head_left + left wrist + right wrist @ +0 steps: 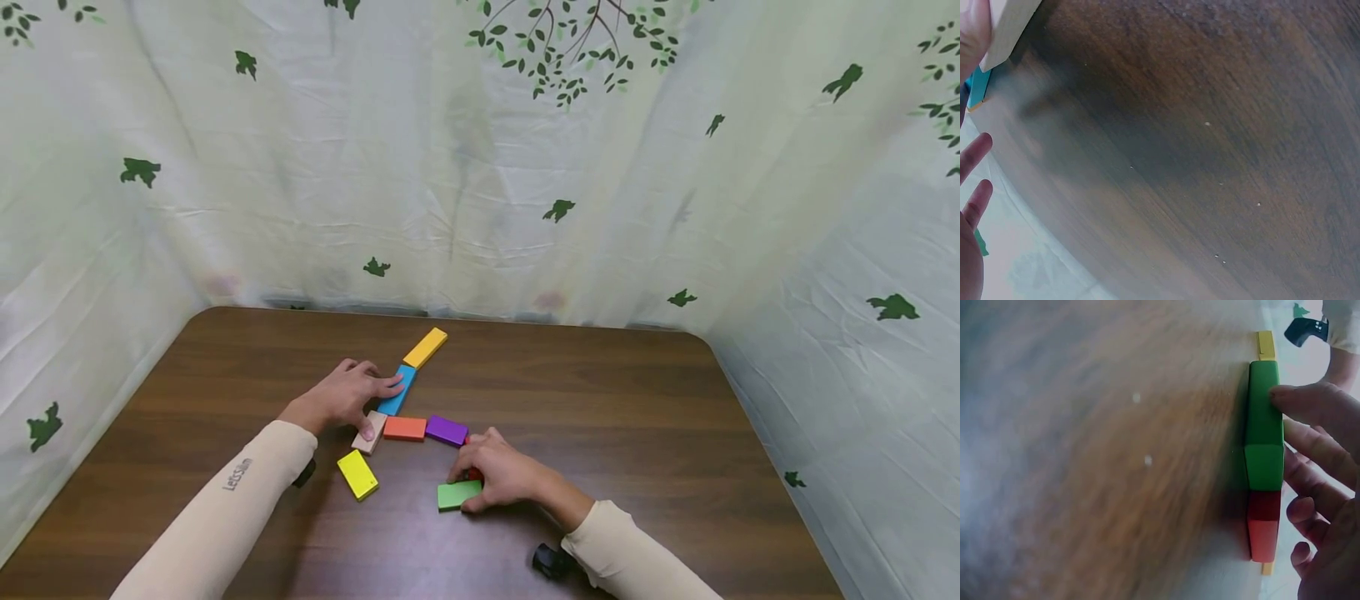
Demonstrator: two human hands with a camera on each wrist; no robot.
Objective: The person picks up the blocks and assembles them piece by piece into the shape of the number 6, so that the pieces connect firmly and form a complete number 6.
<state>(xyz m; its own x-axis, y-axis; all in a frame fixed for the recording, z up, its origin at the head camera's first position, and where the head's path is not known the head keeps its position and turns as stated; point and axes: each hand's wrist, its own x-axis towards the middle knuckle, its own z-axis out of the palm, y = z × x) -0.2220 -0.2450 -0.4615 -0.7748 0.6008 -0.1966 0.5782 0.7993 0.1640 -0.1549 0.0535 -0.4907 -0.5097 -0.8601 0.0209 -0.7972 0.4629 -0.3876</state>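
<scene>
Several coloured rectangular blocks lie on the table, most of them end to end in a bent line. My left hand (347, 396) spreads over the line's left part, its thumb on the beige block (367, 441) and a fingertip on the blue block (397, 396). With thumb and index finger, my right hand (502, 471) pinches the green block (453, 497). Beside it is a red block (1264, 537), mostly covered by that hand in the head view. An orange block (405, 429) and a purple block (447, 430) lie between the hands.
A yellow block (357, 475) lies apart, nearer me than the beige one. At the line's far end is an amber block (425, 347). The brown table (637, 417) is bordered by a pale leaf-patterned curtain (420, 167).
</scene>
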